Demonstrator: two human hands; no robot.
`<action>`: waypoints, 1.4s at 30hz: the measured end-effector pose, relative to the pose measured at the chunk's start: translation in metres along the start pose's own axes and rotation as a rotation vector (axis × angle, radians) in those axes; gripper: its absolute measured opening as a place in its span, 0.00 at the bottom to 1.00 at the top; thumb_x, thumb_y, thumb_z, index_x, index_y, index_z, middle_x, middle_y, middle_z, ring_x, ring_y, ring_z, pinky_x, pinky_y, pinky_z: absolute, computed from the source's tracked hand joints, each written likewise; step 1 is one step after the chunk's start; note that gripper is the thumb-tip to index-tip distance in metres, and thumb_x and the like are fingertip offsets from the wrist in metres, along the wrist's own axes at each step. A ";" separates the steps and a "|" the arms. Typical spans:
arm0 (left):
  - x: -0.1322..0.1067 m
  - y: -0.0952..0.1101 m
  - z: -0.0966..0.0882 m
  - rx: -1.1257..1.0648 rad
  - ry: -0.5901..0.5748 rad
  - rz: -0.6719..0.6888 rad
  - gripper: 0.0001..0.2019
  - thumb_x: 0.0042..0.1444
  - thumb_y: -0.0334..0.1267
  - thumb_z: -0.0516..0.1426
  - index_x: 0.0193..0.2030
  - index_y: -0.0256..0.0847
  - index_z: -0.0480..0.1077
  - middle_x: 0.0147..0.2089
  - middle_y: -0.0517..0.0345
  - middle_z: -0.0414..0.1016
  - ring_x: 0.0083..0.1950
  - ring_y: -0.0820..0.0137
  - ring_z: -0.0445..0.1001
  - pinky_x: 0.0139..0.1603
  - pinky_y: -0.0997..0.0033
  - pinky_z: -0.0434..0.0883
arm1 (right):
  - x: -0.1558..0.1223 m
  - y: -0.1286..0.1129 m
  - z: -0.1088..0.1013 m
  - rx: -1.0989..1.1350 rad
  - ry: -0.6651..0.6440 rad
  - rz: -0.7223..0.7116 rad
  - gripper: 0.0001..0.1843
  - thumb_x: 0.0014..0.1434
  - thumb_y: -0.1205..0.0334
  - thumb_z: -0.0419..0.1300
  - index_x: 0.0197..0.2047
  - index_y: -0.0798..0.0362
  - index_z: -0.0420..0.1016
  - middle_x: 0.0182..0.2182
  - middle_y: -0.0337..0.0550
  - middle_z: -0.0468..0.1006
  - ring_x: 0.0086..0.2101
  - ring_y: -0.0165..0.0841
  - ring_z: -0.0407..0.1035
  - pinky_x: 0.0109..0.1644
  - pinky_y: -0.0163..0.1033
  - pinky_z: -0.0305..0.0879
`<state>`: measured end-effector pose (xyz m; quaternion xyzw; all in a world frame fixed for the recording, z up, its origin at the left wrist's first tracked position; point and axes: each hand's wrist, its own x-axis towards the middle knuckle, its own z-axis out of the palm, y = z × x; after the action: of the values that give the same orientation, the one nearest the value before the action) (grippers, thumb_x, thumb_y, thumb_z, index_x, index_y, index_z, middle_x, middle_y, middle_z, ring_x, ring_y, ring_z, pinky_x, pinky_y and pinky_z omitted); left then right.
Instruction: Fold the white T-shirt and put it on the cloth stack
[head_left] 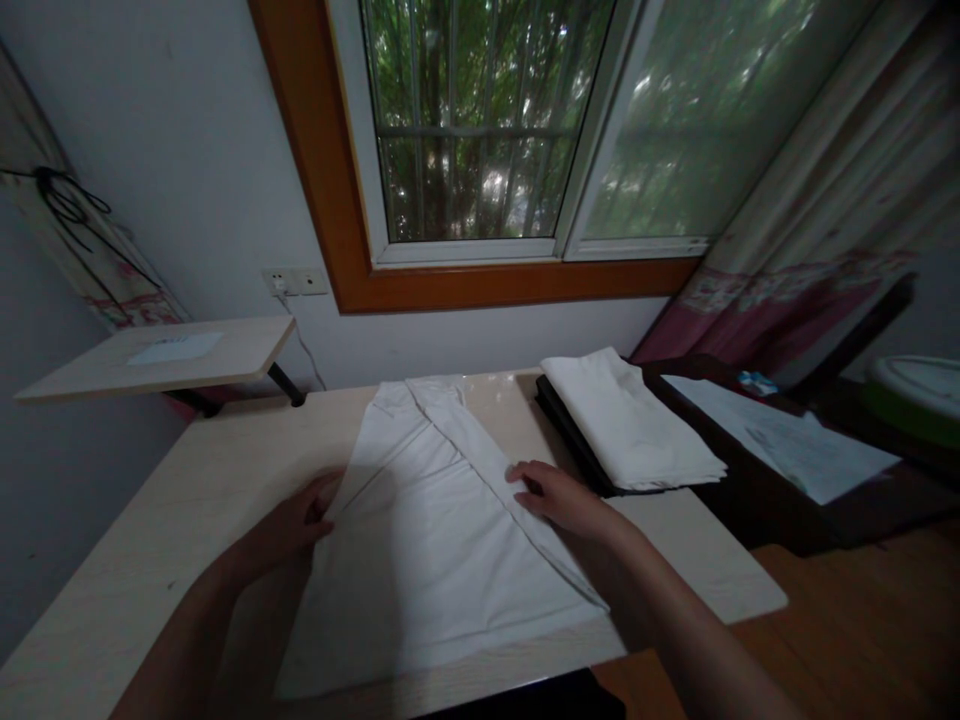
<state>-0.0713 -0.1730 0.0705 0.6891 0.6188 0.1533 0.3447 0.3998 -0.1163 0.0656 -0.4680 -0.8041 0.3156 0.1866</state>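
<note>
Spread on the desk before me lies a white shirt, its right side folded over in a long diagonal strip. My left hand is at the shirt's left edge, thumb and fingers closed on the cloth, with some fingertips hidden. On the folded right edge, my right hand pinches the fabric between thumb and fingers. Creases run across the upper part of the shirt. To the right of my right hand sits a folded stack of white cloth on top of a folded black cloth.
The light wooden desk carries a raised shelf at its left back, with a paper label. A dark side table holding white paper stands at the right. Behind are a window, a socket and curtains.
</note>
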 end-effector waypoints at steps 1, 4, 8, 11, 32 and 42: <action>-0.002 -0.001 -0.002 0.002 0.003 -0.005 0.39 0.54 0.48 0.56 0.72 0.42 0.54 0.35 0.59 0.74 0.37 0.62 0.74 0.39 0.66 0.68 | -0.001 -0.003 0.001 -0.057 0.030 -0.010 0.10 0.60 0.61 0.60 0.46 0.52 0.75 0.41 0.45 0.73 0.39 0.36 0.69 0.47 0.40 0.65; -0.002 -0.004 -0.005 0.036 0.027 -0.024 0.38 0.54 0.48 0.57 0.71 0.41 0.56 0.33 0.59 0.74 0.36 0.63 0.73 0.39 0.66 0.68 | -0.004 -0.018 0.005 -0.238 0.066 -0.020 0.09 0.60 0.55 0.63 0.39 0.52 0.75 0.42 0.47 0.71 0.43 0.38 0.69 0.49 0.39 0.63; 0.005 -0.004 -0.002 0.123 0.145 0.011 0.33 0.55 0.48 0.56 0.67 0.40 0.63 0.36 0.57 0.73 0.37 0.63 0.72 0.39 0.65 0.68 | -0.002 -0.038 0.015 -0.432 -0.008 0.046 0.11 0.60 0.53 0.63 0.38 0.52 0.75 0.40 0.47 0.75 0.40 0.38 0.70 0.45 0.38 0.62; 0.012 0.002 0.003 0.169 0.215 0.063 0.27 0.57 0.48 0.55 0.62 0.39 0.69 0.40 0.54 0.73 0.37 0.64 0.72 0.41 0.65 0.68 | 0.000 -0.046 0.020 -0.486 -0.039 0.155 0.07 0.60 0.58 0.60 0.39 0.52 0.75 0.37 0.47 0.78 0.35 0.37 0.71 0.39 0.38 0.59; 0.028 0.127 0.100 -0.684 -0.289 0.159 0.20 0.60 0.55 0.57 0.43 0.38 0.70 0.44 0.47 0.77 0.42 0.65 0.78 0.42 0.66 0.72 | 0.025 -0.075 0.029 0.666 -0.235 0.099 0.21 0.59 0.41 0.61 0.35 0.51 0.66 0.21 0.33 0.70 0.21 0.30 0.69 0.23 0.32 0.62; 0.019 0.145 0.136 -0.670 -0.283 0.135 0.17 0.55 0.52 0.62 0.37 0.38 0.69 0.30 0.61 0.67 0.33 0.71 0.66 0.35 0.70 0.62 | 0.044 -0.089 0.029 0.783 -0.226 0.068 0.21 0.58 0.43 0.63 0.36 0.52 0.67 0.24 0.37 0.76 0.23 0.30 0.73 0.26 0.32 0.64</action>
<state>0.1276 -0.1933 0.0658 0.5915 0.4337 0.2730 0.6225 0.3043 -0.1195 0.1051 -0.3505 -0.6227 0.6533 0.2503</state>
